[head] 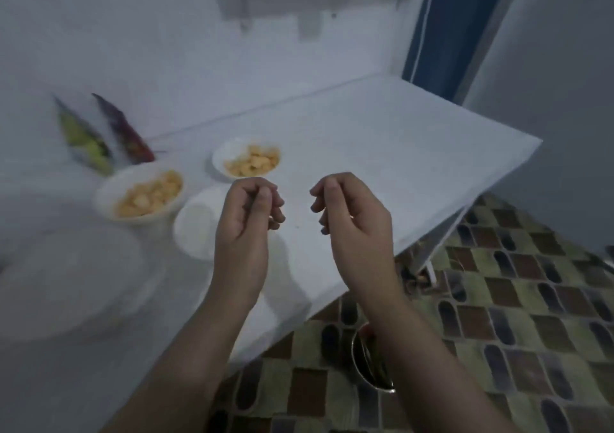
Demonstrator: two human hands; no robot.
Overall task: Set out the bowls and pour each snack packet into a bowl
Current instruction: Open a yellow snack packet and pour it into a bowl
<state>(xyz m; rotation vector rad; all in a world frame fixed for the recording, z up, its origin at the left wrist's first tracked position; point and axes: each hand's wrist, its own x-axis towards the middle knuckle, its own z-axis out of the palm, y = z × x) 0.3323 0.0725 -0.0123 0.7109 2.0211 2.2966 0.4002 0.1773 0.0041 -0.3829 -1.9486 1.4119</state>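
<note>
two snack-filled bowls (141,193) (246,157), empty bowl (196,226), two packets (86,137) (126,130)

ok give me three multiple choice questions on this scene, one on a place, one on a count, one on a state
1. Where do the two snack packets stand?
A. against the wall, behind the bowls
B. on the floor
C. in a bowl

2. How many bowls hold yellow snack?
A. none
B. two
C. four

3. What do the hands hold?
A. a packet
B. a bowl
C. nothing that shows

Key: 1 A, they lean at the wall; 2 B, the near-left bowl and far bowl are filled; 3 C, the left hand and right hand are curled, visibly empty.
</note>
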